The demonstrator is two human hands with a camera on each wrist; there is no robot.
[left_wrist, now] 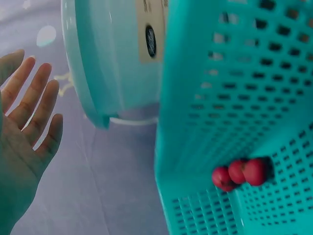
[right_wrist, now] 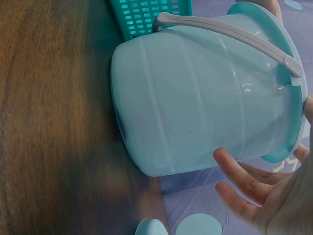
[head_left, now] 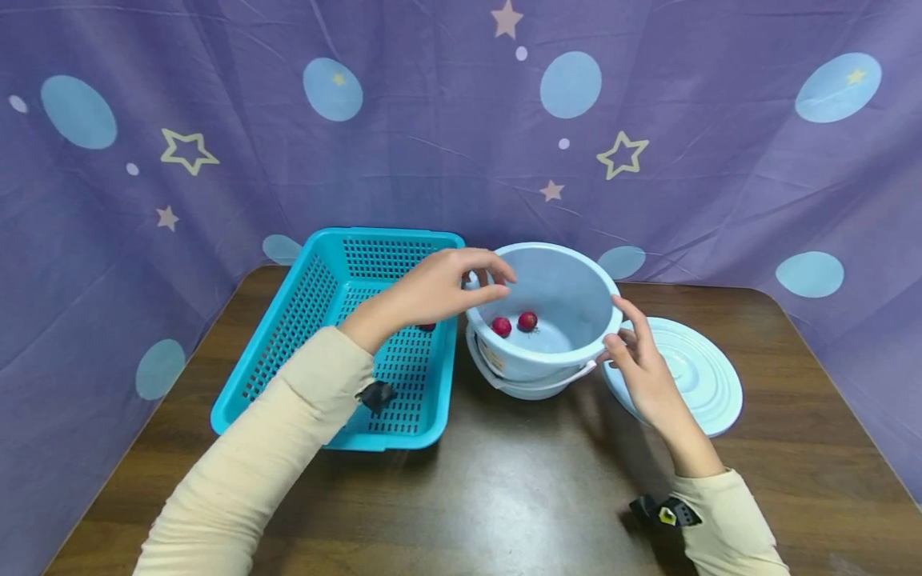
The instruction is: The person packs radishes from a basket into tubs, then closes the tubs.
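Head: near the worktop's (head_left: 504, 496) far edge, two red balls (head_left: 515, 324) lie in the bucket (head_left: 565, 276); your right hand (head_left: 644, 376) pinches its rim, your left hand (head_left: 446, 280) empty, fingers apart. Left wrist: three more, seemingly left to do, in the basket (left_wrist: 172, 107). Right wrist: the handle (right_wrist: 230, 29) hangs down.

The pale blue round plastic bucket (head_left: 558, 280) has a light grey handle (right_wrist: 234, 32), the pale blue round lid (head_left: 695, 372) concentric rings, the turquoise rectangular plastic basket (head_left: 406, 442) gridded holes. Round objects (head_left: 528, 322) are red. The purple fabric curtain (head_left: 432, 160) bears blue ovals and yellow stars; the wooden bench (head_left: 504, 504) is grained brown.
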